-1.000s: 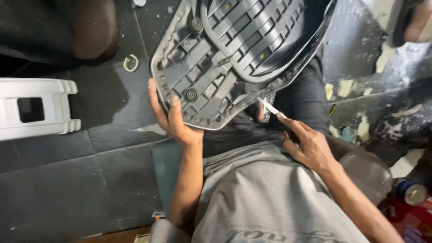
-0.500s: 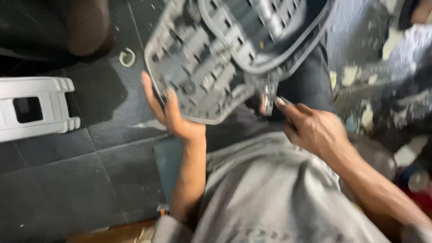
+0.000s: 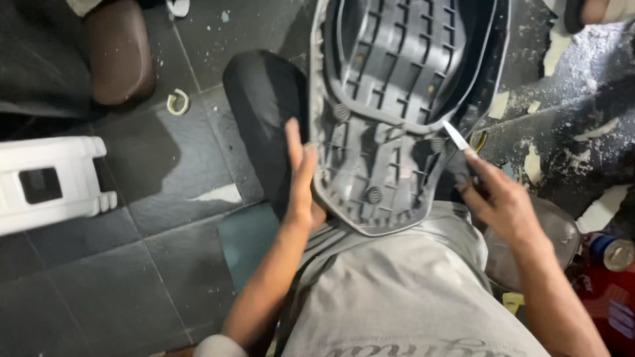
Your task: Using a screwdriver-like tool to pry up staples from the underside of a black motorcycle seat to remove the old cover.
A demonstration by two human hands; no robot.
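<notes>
You've got one big grey plastic seat base (image 3: 397, 112) resting on your lap, underside facing up at you, its narrow rounded end touching your grey shirt (image 3: 397, 291) and the wide end running out of the top of the view. It's a ribbed moulding: a grid of raised ribs down the middle, a raised lip all around the rim, and I count three round rubber bumpers near the narrow end plus one more by the right edge. Your left hand (image 3: 301, 178) is laid flat against the left rim with fingers straight and together, bracing it rather than wrapping around it. Your right hand (image 3: 499, 198) is closed around one small blade (image 3: 456, 135), pale tip pointing up and left, touching the right rim of the base. Around you: one white plastic stool (image 3: 49, 182) on the left, one brown rounded thing (image 3: 119, 56) at top left, one small pale ring (image 3: 176, 102) on the dark tiled floor (image 3: 132, 264), and scattered pale scraps (image 3: 562, 139) on the right. One can (image 3: 612, 251) sits at the lower right over something red, too cropped to tell what.
</notes>
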